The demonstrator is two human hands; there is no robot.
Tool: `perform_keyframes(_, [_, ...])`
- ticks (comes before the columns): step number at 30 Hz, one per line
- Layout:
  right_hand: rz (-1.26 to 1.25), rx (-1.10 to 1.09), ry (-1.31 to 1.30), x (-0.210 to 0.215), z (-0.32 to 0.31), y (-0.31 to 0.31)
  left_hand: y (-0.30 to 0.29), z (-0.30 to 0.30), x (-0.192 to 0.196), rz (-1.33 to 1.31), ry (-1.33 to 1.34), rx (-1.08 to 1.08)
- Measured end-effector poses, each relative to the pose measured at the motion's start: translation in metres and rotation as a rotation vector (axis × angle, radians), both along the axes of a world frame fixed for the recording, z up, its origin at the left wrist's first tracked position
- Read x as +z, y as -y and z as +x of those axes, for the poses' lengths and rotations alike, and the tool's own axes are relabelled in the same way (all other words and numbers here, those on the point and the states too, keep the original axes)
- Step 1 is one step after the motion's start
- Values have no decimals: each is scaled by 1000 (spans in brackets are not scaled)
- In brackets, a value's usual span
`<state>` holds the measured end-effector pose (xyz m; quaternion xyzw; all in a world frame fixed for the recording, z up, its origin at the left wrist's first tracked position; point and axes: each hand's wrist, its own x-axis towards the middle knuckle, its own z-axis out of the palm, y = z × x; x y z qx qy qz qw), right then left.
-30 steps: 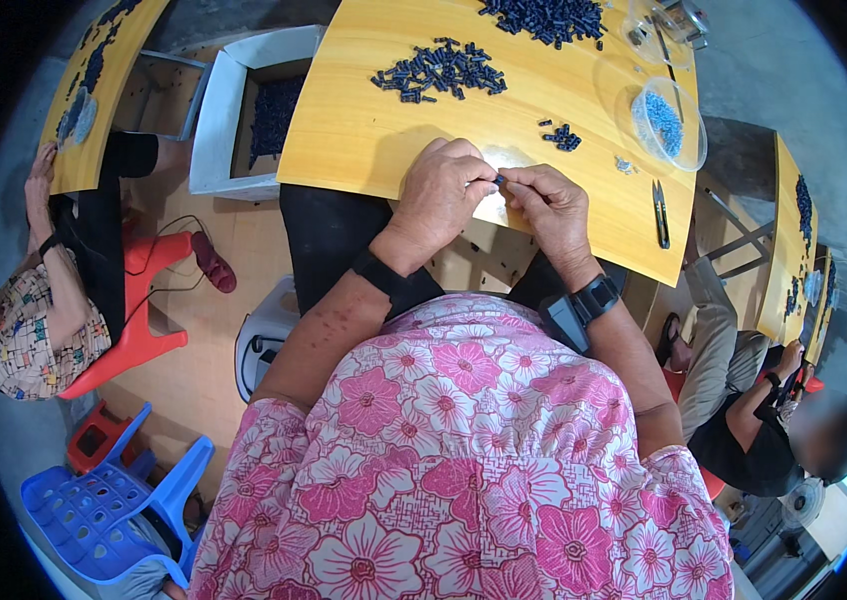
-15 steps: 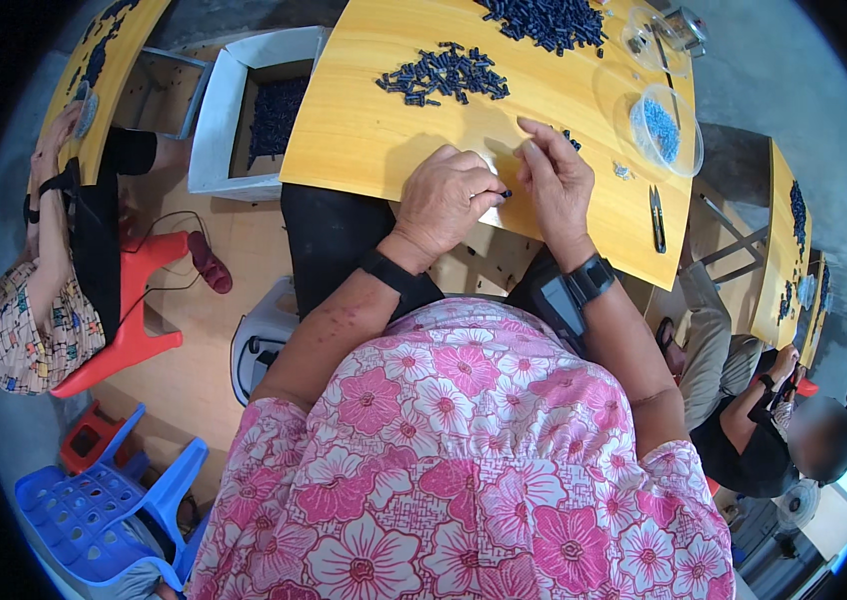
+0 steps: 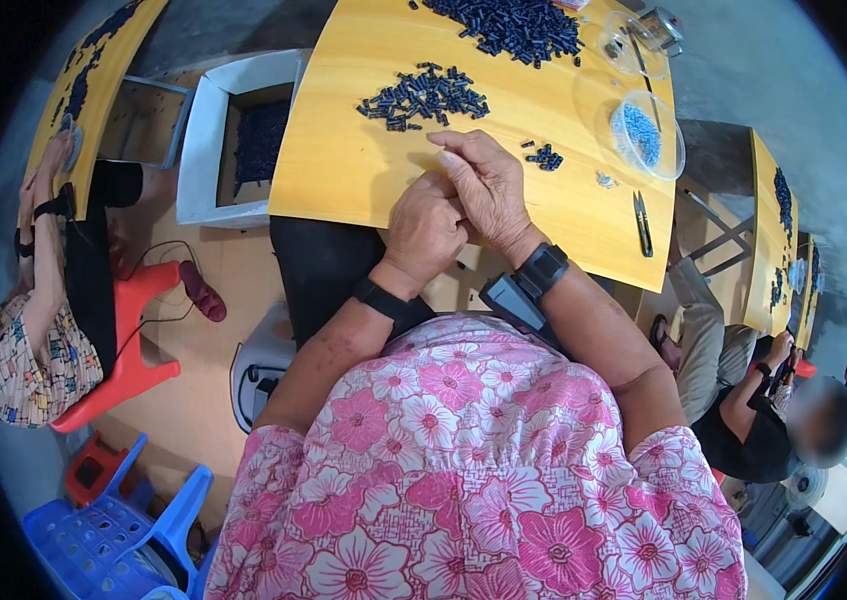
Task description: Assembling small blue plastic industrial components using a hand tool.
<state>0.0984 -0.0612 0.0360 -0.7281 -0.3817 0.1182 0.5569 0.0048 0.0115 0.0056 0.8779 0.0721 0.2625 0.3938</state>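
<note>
My left hand is closed at the front edge of the yellow table, its fingertips tucked out of sight. Over it, touching, lies my right hand, with index finger and thumb bent toward the left and the other fingers hidden. What the two hands hold between them cannot be seen. Just beyond them is a loose pile of small black tube-like pieces. A smaller cluster of the same pieces sits to the right, near a little heap of tiny pale bits.
Black-handled thread snips lie at the table's right edge. A clear tub of blue bits stands behind them. Farther back is a larger black pile. A white box stands on the left; co-workers sit at both sides.
My right hand has moved left onto my left hand and its fingers have curled. The small dark piece pinched in my left hand is now hidden. The view has shifted slightly.
</note>
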Motion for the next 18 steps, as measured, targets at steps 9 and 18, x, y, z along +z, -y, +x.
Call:
perform_keyframes(9, [-94, 129, 45, -1, 4, -4, 3, 1, -8, -82, -7, 82])
perform_keyframes(18, [-74, 152, 173, -6, 6, -5, 1, -1, -7, -59, -29, 28])
